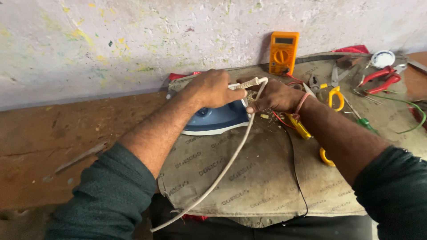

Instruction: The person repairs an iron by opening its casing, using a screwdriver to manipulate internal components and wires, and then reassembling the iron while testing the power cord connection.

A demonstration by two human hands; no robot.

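Iron [215,119], blue and white, lies on a worn mat [249,178] on the counter, directly under the left hand [212,87], whose fingers are closed on the ribbed sleeve where the white cord [222,171] enters the body. The right hand [275,95], just beside, pinches the same cord between fingertips where it bends down toward the person. Judging by this, work on the cord end looks underway, not finished. Beyond the fingers stand an orange meter [283,52], scissors [336,95] and red pliers [382,78].
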